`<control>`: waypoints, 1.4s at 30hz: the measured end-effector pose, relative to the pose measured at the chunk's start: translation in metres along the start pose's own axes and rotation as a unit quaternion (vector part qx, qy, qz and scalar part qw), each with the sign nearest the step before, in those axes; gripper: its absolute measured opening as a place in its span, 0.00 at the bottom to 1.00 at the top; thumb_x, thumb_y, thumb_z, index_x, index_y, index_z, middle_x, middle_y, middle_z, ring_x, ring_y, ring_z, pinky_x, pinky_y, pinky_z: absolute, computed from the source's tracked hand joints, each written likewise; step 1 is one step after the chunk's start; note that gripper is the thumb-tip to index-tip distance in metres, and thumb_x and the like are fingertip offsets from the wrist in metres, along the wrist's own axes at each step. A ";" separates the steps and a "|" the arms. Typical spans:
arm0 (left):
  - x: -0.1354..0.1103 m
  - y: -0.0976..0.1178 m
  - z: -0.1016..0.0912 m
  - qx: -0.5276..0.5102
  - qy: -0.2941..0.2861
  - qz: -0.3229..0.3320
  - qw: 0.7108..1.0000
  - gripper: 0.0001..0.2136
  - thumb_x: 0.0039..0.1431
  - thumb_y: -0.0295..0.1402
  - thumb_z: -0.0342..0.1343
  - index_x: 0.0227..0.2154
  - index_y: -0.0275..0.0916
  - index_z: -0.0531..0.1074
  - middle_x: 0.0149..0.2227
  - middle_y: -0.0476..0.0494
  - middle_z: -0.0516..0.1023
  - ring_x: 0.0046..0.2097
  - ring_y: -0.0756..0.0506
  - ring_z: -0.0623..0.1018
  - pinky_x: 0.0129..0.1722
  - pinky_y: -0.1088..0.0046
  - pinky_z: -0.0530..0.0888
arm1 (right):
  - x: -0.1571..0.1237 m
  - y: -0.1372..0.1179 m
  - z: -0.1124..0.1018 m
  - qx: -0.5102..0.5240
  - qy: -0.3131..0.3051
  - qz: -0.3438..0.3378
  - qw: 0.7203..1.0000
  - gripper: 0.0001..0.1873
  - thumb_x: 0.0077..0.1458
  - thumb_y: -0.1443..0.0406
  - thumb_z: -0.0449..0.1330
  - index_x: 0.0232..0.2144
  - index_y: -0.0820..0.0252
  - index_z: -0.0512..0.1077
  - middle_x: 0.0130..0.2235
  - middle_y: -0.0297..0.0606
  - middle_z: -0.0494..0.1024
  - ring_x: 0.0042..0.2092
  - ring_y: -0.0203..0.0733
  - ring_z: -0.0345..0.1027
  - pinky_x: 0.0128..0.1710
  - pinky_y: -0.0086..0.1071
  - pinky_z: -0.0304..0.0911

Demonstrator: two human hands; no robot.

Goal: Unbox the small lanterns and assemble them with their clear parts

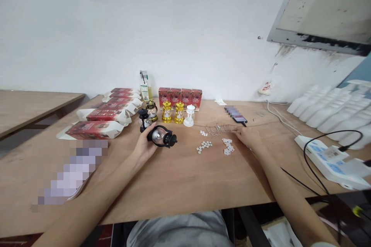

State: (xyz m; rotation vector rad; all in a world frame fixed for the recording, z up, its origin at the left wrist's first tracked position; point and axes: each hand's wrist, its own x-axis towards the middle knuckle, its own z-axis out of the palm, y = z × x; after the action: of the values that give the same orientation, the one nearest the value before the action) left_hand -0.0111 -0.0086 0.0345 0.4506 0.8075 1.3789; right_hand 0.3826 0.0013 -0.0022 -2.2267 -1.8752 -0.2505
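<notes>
One black lantern lies on its side just left of frame centre, on the table, held in the left hand, whose grip wraps its base. The right hand, right of centre, rests fingers-down with a loose grip on small wire hooks, beside white tabs and round discs.

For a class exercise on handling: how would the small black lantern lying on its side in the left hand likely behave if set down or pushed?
The black lantern has a rounded clear globe, so on its side it may roll if the left hand lets go. It looks like small, light plastic, so a push would probably slide it easily. The globe may crack under squeezing.
</notes>
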 end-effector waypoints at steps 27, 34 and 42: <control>-0.014 -0.031 -0.015 0.601 -0.270 0.459 0.596 0.22 0.55 0.33 0.52 0.54 0.39 0.60 0.57 0.35 0.67 0.57 0.41 0.67 0.57 0.58 0.64 | -0.094 -0.201 -0.021 0.651 -0.056 -0.231 0.721 0.23 0.50 0.60 0.63 0.47 0.52 0.62 0.51 0.40 0.67 0.52 0.42 0.65 0.50 0.38 0.63; -0.020 -0.031 -0.013 0.649 -0.243 0.419 0.587 0.13 0.53 0.36 0.54 0.41 0.40 0.69 0.40 0.40 0.76 0.42 0.42 0.74 0.42 0.66 0.70 | -0.096 -0.196 -0.019 0.457 0.158 -0.335 0.808 0.05 0.55 0.62 0.58 0.33 0.56 0.67 0.39 0.39 0.64 0.42 0.42 0.64 0.44 0.39 0.63; -0.024 -0.036 -0.012 0.670 -0.244 0.425 0.557 0.09 0.51 0.32 0.53 0.37 0.40 0.68 0.35 0.42 0.76 0.37 0.43 0.74 0.36 0.68 0.69 | -0.088 -0.193 -0.003 0.299 0.201 -0.399 0.844 0.07 0.58 0.62 0.55 0.32 0.54 0.72 0.35 0.39 0.65 0.36 0.40 0.57 0.35 0.34 0.58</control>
State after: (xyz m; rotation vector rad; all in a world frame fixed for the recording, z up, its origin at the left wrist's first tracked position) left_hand 0.0054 -0.0398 0.0069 2.6085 1.0874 1.0211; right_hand 0.1773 -0.0518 -0.0115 -0.8424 -2.1211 -0.1940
